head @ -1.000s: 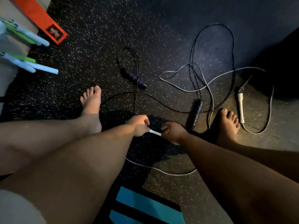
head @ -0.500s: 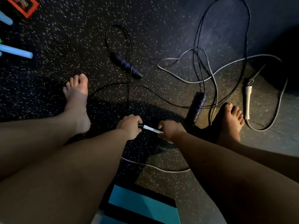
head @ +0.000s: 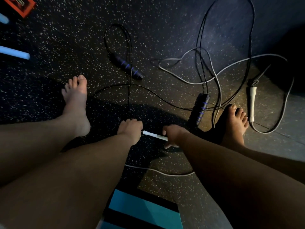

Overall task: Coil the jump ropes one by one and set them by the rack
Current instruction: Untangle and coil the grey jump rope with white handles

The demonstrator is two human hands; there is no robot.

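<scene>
White handle (head: 155, 136) spans left hand (head: 130, 131) and right hand (head: 175, 135), fingers (head: 132, 121) gripping ends.

Black rubber floor (head: 165, 22) flecked white; black jump-rope handles (head: 129, 67) banded purple; white rope handle (head: 252, 103); teal-and-black striped mat (head: 142, 210)

My left hand (head: 130, 129) and right hand (head: 173, 135) grip a white handle (head: 155, 136) between them; black rope (head: 165, 98) and grey rope (head: 214, 75) lie tangled on the speckled floor (head: 66, 47).
</scene>
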